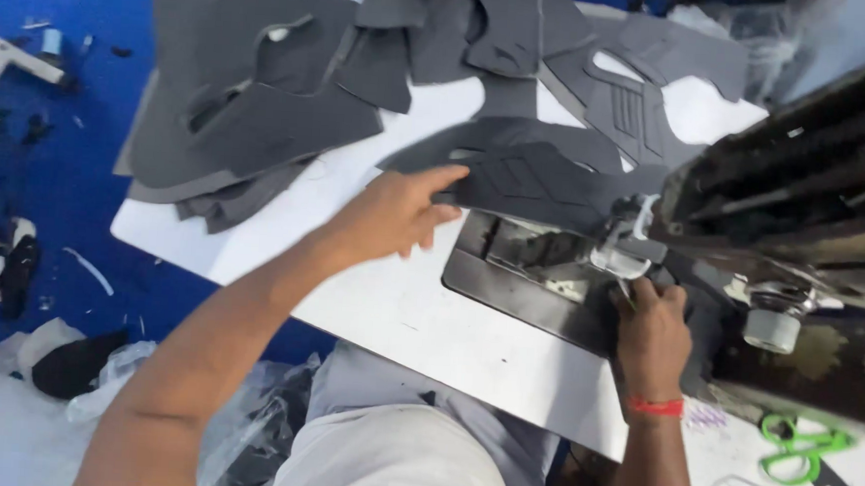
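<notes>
Head view: a grey cut piece being fed under the sewing machine's foot.

On the white tabletop (351, 298) the dark sewing machine (799, 213) fills the right side; the grey shaped piece (534, 184) lies across its plate, with a pile of like pieces (253, 96) behind. Left hand (394, 216) presses flat, fingers spread, on the piece's edge. Right hand (650, 333) curls by the presser foot (624, 253); its grip is hidden. Next, I'd judge, careful steering along the seam. Needle unclear.
</notes>
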